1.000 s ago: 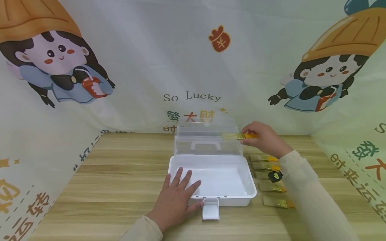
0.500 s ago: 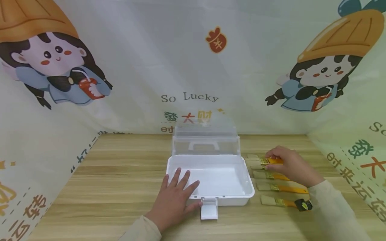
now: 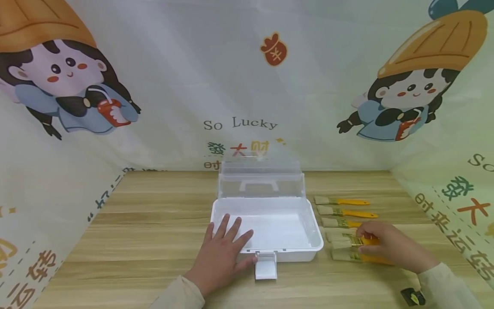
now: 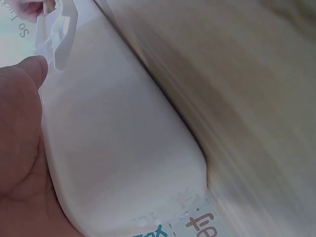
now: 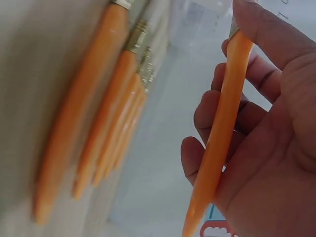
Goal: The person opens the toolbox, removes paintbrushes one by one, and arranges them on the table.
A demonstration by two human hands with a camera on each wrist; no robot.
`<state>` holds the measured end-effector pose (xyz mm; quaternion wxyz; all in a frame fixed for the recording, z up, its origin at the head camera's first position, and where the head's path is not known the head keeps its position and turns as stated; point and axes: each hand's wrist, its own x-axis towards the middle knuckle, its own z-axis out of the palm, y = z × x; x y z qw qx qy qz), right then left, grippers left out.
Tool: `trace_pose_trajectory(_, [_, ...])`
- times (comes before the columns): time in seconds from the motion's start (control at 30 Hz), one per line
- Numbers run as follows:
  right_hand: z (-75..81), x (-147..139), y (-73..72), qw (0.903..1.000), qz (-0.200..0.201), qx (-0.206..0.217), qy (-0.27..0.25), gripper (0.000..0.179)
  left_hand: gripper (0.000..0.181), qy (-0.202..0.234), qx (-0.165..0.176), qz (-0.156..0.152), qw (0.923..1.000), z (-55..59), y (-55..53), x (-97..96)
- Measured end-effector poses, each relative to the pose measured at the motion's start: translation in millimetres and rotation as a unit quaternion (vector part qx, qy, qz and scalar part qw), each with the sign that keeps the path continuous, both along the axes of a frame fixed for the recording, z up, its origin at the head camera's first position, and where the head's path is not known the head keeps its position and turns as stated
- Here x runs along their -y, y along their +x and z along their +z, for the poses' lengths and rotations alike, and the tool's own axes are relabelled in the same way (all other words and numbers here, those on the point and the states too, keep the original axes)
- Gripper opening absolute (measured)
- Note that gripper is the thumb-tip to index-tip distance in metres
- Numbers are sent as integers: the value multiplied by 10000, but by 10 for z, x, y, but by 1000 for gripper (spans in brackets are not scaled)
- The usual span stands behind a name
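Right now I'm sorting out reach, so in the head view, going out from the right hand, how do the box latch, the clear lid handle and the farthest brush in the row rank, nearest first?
1. Farthest brush: beyond the right hand, far end of the row.
2. Box latch: left of the hand, on the box's front edge.
3. Clear lid handle: farthest, up on the raised lid at the back.

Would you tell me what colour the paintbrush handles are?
Orange, clearest in the right wrist view, where the right hand holds one paintbrush.
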<state>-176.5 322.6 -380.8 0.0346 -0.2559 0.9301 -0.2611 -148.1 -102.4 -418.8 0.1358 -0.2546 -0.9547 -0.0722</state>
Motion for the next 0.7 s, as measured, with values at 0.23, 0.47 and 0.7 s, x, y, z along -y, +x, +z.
trace_pose_trajectory(0.23, [-187,-101,120,9976,629,265,-125,20,60,-60,77,28,9999,3,-4,1])
trace_pose_trajectory(0.47, [-304,-133,156,9943,901,576,-9,21,59,-35,62,51,10000,7,-9,9])
trace_pose_trajectory(0.7, [-372,-125,196,9933,904,714,63,27,60,7,149,19,9999,10,2,-1])
